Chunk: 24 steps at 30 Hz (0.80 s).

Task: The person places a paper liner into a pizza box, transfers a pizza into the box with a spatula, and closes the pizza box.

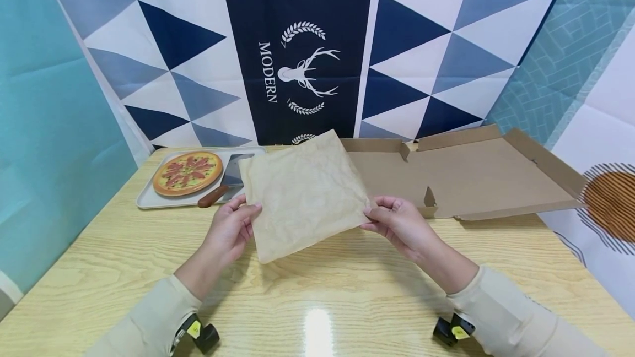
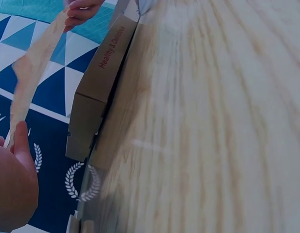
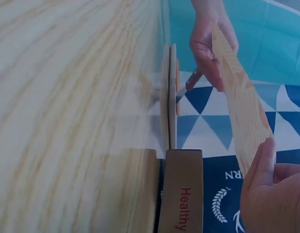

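A square sheet of tan parchment paper (image 1: 302,191) is stretched between my two hands above the wooden table. My left hand (image 1: 230,231) pinches its left edge, thumb on top. At the lower right corner, my right hand (image 1: 401,229) grips the sheet between thumb and fingers, creasing it there. Seen nearly edge-on in the left wrist view, the paper (image 2: 35,73) is raised off the tabletop. The right wrist view likewise shows the sheet (image 3: 244,104) held between both hands. Behind it, an open cardboard pizza box (image 1: 486,175) is partly hidden by the paper.
At the back left, a white tray (image 1: 150,199) holds a pizza (image 1: 188,172) and a pizza server (image 1: 237,169), whose brown handle (image 1: 213,196) extends over the front rim. A patterned cloth (image 1: 307,26) hangs behind the table (image 1: 149,269). The box lid lies spread toward the right.
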Each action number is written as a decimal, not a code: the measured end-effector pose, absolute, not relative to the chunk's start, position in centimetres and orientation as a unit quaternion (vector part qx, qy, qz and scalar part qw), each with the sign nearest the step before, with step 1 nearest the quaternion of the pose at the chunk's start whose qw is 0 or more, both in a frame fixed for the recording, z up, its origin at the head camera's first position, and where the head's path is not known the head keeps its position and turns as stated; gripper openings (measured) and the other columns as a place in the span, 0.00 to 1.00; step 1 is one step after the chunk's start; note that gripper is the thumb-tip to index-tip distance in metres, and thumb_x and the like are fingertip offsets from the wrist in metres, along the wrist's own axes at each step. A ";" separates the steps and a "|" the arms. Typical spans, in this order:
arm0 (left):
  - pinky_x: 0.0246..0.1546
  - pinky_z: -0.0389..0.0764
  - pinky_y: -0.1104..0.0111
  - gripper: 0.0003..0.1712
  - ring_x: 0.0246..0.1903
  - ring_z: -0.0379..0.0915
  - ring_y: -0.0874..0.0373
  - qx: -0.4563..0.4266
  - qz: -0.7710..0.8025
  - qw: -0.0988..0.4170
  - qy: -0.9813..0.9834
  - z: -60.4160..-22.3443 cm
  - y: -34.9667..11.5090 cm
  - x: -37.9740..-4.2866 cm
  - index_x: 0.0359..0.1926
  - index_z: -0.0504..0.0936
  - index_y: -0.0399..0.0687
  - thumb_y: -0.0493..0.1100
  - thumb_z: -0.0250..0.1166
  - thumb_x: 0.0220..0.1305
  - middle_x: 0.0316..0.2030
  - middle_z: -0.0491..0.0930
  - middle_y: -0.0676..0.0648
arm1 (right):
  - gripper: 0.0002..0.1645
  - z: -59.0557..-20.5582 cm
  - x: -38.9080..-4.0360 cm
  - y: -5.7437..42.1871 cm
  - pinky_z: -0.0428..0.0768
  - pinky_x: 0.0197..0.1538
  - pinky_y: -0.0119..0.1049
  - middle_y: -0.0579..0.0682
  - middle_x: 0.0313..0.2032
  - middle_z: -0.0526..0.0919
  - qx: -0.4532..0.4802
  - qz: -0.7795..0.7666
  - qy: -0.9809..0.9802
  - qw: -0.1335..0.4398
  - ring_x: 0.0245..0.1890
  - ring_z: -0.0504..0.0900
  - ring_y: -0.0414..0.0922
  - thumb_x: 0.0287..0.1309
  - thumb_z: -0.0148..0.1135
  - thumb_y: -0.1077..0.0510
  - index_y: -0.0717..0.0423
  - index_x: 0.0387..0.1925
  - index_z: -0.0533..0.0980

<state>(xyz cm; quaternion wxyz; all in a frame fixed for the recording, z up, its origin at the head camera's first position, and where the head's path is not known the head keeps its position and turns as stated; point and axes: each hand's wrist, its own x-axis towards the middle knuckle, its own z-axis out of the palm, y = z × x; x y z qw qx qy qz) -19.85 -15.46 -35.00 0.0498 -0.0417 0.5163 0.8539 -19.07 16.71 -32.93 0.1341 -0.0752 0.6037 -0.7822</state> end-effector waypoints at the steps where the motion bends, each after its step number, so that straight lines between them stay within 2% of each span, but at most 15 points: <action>1: 0.35 0.84 0.68 0.24 0.35 0.84 0.60 -0.041 0.854 0.049 0.516 -35.0 -15.5 -19.9 0.63 0.64 0.35 0.27 0.54 0.67 0.36 0.84 0.49 | 0.06 -33.0 -19.1 16.7 0.83 0.42 0.33 0.53 0.34 0.80 -0.076 -0.782 0.603 0.136 0.32 0.83 0.41 0.65 0.52 0.73 0.70 0.42 0.72; 9: 0.33 0.84 0.68 0.22 0.34 0.84 0.60 -0.035 0.857 0.054 0.512 -34.7 -15.6 -20.2 0.61 0.65 0.36 0.26 0.53 0.67 0.36 0.83 0.49 | 0.12 -33.2 -19.1 17.0 0.83 0.43 0.34 0.55 0.35 0.80 -0.081 -0.774 0.607 0.161 0.33 0.84 0.43 0.66 0.51 0.72 0.77 0.49 0.68; 13: 0.32 0.84 0.69 0.26 0.33 0.83 0.61 -0.040 0.857 0.056 0.510 -34.4 -15.5 -20.5 0.65 0.63 0.37 0.26 0.53 0.67 0.36 0.82 0.50 | 0.10 -33.6 -19.6 17.1 0.83 0.43 0.35 0.53 0.35 0.79 -0.071 -0.769 0.612 0.172 0.32 0.84 0.43 0.66 0.52 0.70 0.72 0.47 0.70; 17: 0.32 0.83 0.69 0.29 0.34 0.83 0.61 -0.043 0.857 0.061 0.510 -34.3 -15.4 -20.9 0.68 0.61 0.36 0.26 0.53 0.67 0.37 0.83 0.50 | 0.04 -33.7 -20.3 17.2 0.83 0.42 0.34 0.50 0.34 0.80 -0.068 -0.774 0.605 0.176 0.32 0.83 0.41 0.65 0.52 0.69 0.64 0.39 0.74; 21: 0.31 0.83 0.69 0.25 0.34 0.83 0.62 -0.042 0.861 0.068 0.502 -34.2 -15.1 -21.4 0.64 0.65 0.38 0.26 0.53 0.66 0.36 0.83 0.50 | 0.05 -33.4 -21.1 17.3 0.83 0.37 0.30 0.48 0.30 0.81 -0.059 -0.779 0.597 0.181 0.29 0.83 0.38 0.66 0.51 0.68 0.62 0.35 0.74; 24: 0.31 0.82 0.70 0.23 0.34 0.82 0.62 -0.039 0.864 0.077 0.497 -34.1 -14.9 -21.6 0.62 0.66 0.39 0.27 0.54 0.67 0.36 0.83 0.50 | 0.03 -33.0 -21.6 17.5 0.82 0.34 0.28 0.47 0.28 0.82 -0.036 -0.786 0.590 0.182 0.27 0.84 0.36 0.66 0.52 0.66 0.63 0.38 0.72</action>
